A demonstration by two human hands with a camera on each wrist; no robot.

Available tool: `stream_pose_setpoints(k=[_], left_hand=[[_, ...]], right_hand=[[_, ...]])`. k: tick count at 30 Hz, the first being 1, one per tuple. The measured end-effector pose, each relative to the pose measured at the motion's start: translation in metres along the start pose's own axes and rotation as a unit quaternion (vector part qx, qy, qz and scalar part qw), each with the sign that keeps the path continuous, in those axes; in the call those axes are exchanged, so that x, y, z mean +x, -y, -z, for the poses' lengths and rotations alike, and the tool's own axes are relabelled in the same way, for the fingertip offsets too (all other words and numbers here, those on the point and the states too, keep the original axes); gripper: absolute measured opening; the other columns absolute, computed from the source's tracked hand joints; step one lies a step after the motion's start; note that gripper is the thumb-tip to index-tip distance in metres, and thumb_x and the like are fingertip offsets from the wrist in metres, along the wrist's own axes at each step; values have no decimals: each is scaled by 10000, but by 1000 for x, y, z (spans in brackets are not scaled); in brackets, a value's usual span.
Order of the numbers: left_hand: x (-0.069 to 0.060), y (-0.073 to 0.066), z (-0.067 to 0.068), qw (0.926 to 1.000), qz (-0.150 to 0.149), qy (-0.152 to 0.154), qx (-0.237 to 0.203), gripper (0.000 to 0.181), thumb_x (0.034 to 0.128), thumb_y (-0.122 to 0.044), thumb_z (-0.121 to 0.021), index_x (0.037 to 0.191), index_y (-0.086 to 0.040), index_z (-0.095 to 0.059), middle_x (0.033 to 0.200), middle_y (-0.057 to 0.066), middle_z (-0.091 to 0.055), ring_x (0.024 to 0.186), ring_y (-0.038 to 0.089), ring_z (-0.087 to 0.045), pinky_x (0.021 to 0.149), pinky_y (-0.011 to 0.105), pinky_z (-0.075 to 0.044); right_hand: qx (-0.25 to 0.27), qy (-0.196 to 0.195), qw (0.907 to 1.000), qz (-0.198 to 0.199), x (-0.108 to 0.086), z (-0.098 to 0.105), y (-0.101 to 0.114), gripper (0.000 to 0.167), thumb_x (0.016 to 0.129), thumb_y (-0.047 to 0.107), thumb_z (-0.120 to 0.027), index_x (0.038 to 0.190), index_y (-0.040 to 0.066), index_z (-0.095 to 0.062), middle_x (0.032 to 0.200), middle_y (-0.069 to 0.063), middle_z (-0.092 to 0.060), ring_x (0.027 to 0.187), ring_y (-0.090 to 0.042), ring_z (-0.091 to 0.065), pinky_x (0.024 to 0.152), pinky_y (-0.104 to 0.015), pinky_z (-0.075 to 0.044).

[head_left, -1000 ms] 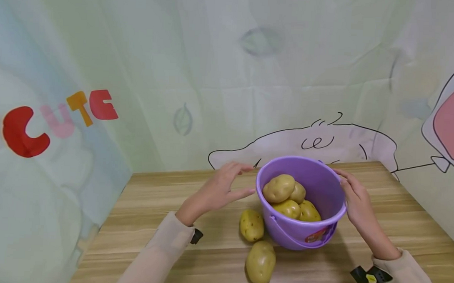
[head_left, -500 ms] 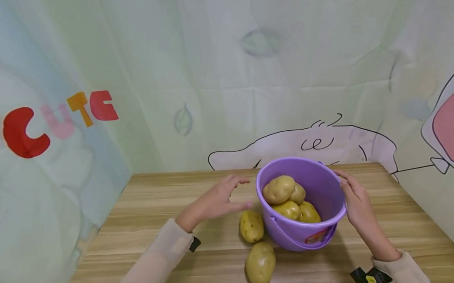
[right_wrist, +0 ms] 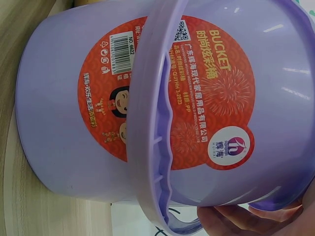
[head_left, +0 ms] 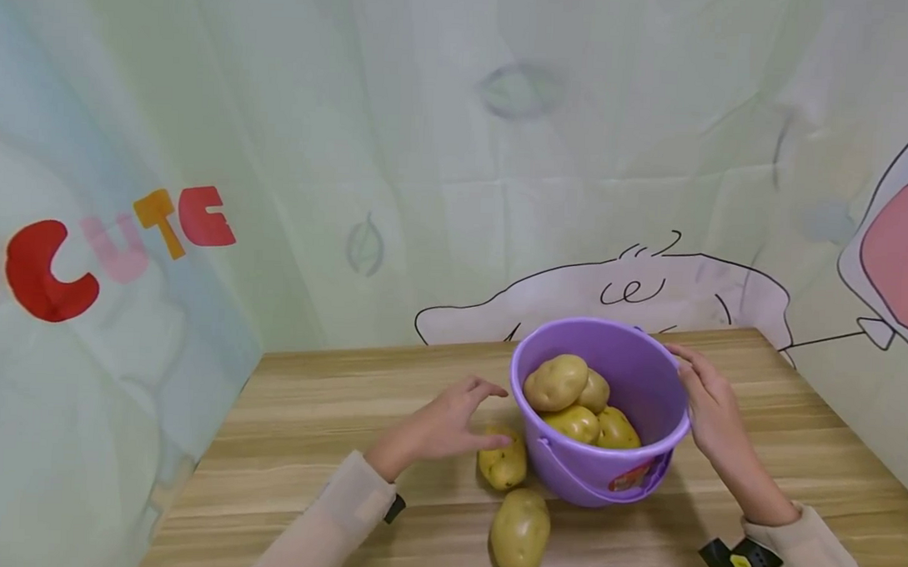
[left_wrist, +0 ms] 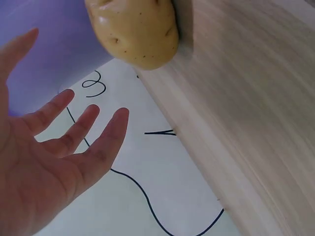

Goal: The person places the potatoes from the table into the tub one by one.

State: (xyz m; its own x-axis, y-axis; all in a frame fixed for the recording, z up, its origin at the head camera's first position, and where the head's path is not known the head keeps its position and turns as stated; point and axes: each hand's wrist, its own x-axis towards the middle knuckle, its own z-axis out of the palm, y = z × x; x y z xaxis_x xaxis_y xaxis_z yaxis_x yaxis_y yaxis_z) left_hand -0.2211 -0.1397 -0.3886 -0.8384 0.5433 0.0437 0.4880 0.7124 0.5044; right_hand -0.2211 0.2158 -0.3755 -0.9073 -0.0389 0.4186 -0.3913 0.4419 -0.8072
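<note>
A purple bucket [head_left: 593,476] stands on the wooden table with several potatoes [head_left: 557,384] inside. My right hand [head_left: 712,405] grips its rim on the right side; in the right wrist view the fingers [right_wrist: 241,219] show at the rim's edge, partly hidden. My left hand [head_left: 449,421] hovers left of the bucket, fingers spread and slightly bent, holding nothing. Just under its thumb, a potato [head_left: 503,469] lies against the bucket's left side, partly covered in the head view. Nearer to me lies another potato [head_left: 520,534]. The left wrist view shows the left palm [left_wrist: 44,172] apart from a potato [left_wrist: 138,34].
The bucket's handle [right_wrist: 147,123] hangs down over a red label [right_wrist: 216,83] on its front. Behind the wooden table [head_left: 330,396] hangs a printed curtain [head_left: 399,148], close to the table's back and side edges.
My left hand has lowered toward me, from beside the bucket's rim to over the potato at its left. The right hand and the bucket have stayed in place.
</note>
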Motion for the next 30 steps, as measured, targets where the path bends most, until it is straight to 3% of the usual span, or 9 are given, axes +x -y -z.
stream_pose_setpoints(k=[10, 30], left_hand=[[6, 1, -18, 9993, -185, 252, 227, 722, 895, -576, -658, 1404, -82, -524, 1367, 138, -490, 1249, 270, -498, 1041, 439, -438], [11, 0, -35, 9973, -34, 626, 385, 734, 881, -570, -685, 1395, -64, -548, 1322, 169, -528, 1180, 258, -537, 1002, 417, -468]], right_hand=[[40, -31, 10000, 23, 0, -1, 1, 420, 1094, 199, -349, 1385, -51, -520, 1277, -281, -590, 975, 69, -544, 799, -109, -446], [94, -58, 9999, 124, 0, -2, 1, 418, 1092, 186, -346, 1369, -72, -523, 1284, -292, -578, 963, 74, -548, 780, -99, -453]])
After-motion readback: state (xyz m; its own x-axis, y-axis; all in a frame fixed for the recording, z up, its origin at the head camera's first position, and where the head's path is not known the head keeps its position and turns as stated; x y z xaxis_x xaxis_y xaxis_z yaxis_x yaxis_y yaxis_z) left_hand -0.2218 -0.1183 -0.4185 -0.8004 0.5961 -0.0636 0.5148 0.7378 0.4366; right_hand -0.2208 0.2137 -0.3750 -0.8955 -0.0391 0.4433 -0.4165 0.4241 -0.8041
